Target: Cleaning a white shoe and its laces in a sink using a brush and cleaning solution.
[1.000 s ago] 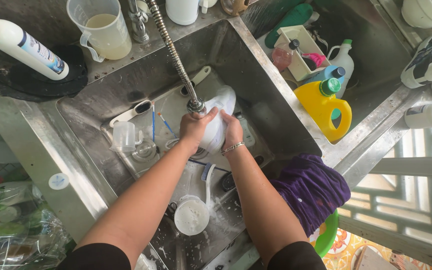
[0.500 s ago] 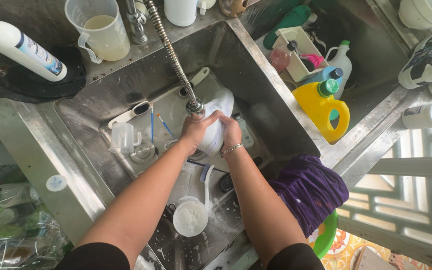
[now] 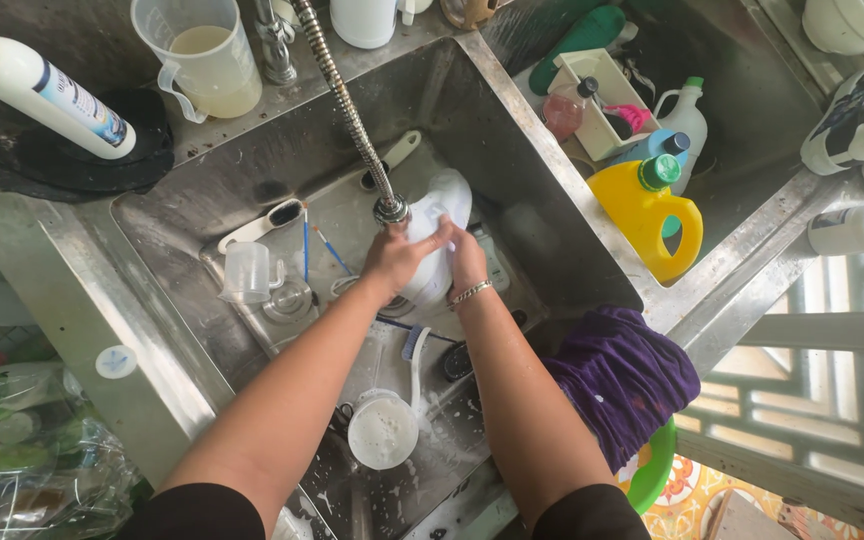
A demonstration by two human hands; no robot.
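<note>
Near the middle of the frame, we hold a white jug [image 3: 440, 232] over the sink [image 3: 542, 240], right under the tap hose [image 3: 352, 110]. Our left hand [image 3: 397, 258] wraps around its side. Our right hand [image 3: 467, 258] grips it too. A yellow bottle [image 3: 642, 215] stands at the right.

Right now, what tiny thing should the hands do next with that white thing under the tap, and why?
Probably turn the white container a little under the faucet head. Both the left hand and the right hand grip it just beside the sprayer, so only one side faces the nozzle; turning would bring the rest around.
</note>
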